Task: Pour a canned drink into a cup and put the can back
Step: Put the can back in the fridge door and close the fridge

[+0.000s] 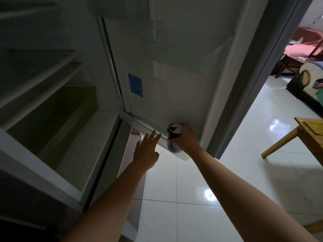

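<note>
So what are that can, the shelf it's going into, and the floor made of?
Can: probably thin metal; shiny silvery top, blue printed side.
Door shelf: likely clear or frosted plastic; the can's lower part shows through it.
Floor: glazed tile, judging by grout lines and mirror-like glare.

- There was one can point(173, 137).
- There were two hands: left point(146, 151) and right point(187, 139).
- There was one fridge door point(174, 75), bearing one blue sticker point(135, 85).
- There was one wooden desk point(307, 135).
</note>
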Demonstrator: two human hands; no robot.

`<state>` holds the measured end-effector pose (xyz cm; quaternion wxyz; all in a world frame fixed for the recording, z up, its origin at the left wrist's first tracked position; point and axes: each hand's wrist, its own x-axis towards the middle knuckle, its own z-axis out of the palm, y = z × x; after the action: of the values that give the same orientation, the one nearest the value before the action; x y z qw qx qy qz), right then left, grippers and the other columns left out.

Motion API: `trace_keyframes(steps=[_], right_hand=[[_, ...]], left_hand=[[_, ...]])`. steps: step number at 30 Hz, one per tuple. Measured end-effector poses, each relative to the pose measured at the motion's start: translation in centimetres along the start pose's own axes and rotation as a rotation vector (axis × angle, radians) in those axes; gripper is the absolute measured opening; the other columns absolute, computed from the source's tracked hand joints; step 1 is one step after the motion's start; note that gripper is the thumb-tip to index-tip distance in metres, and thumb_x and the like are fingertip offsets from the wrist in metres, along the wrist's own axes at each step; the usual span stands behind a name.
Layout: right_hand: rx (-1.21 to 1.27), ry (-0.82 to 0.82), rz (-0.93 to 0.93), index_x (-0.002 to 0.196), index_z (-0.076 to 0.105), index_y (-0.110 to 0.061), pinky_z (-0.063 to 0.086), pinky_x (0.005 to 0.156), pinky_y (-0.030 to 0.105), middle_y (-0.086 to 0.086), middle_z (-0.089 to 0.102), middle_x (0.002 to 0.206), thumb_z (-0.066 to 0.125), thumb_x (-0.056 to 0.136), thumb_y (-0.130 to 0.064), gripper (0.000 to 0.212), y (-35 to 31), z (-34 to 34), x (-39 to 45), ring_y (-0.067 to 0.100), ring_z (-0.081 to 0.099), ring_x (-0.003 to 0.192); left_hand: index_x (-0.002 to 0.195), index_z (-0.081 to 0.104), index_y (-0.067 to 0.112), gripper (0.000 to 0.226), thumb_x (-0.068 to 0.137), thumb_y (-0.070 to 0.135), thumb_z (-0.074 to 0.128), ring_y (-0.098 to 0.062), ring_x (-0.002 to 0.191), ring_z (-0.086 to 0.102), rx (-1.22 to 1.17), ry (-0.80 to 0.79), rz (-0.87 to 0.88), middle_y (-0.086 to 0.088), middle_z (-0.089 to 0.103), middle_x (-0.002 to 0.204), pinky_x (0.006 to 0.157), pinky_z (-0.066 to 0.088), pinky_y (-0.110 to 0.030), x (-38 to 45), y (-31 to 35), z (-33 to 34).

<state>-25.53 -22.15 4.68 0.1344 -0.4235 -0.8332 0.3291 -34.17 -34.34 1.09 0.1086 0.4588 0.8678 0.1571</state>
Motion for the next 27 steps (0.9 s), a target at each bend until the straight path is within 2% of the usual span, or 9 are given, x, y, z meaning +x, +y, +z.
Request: trace_keyframes(steps=[12,15,21,27], right_hand=[[0.024,-0.04,-0.034,0.125,0.039,0.0,0.043,0.085,0.029,0.018,0.055,0.123,0.069,0.08,-0.021,0.058,0.0,-1.7,-1.1,0.032,0.054,0.111],[0.041,-0.006,-0.066,0.123,0.04,0.0,0.044,0.082,0.027,0.02,0.055,0.12,0.069,0.08,-0.016,0.055,0.2,-2.3,-1.6,0.033,0.055,0.108],[0.151,0.098,-0.156,0.137,0.036,-0.013,0.044,0.096,0.034,0.009,0.046,0.138,0.059,0.089,-0.015,0.054,0.4,-5.3,-4.5,0.027,0.05,0.12],[0.142,0.281,-0.431,0.13,0.047,-0.013,0.046,0.099,0.036,0.004,0.054,0.132,0.058,0.088,-0.012,0.043,1.8,-9.5,-7.3,0.023,0.052,0.117]], left_hand=[[0.148,0.006,0.025,0.07,0.093,0.019,0.049,-0.02,0.146,0.0,0.015,-0.013,-0.025,0.001,-0.003,0.158,0.117,0.009,-0.042,-0.4,0.6,0.1],[0.148,0.007,0.024,0.068,0.094,0.018,0.047,-0.02,0.146,0.001,-0.004,-0.015,-0.031,0.001,-0.002,0.158,0.117,0.011,-0.043,-0.4,0.7,0.1],[0.149,0.008,0.022,0.067,0.093,0.015,0.046,-0.02,0.146,0.001,-0.038,-0.022,-0.058,0.0,-0.002,0.158,0.117,0.013,-0.043,-0.7,1.6,-0.2],[0.146,0.023,0.016,0.059,0.092,0.016,0.048,-0.021,0.144,0.017,-0.081,0.053,-0.097,-0.004,0.018,0.156,0.116,0.022,-0.04,-1.0,2.8,-0.5]])
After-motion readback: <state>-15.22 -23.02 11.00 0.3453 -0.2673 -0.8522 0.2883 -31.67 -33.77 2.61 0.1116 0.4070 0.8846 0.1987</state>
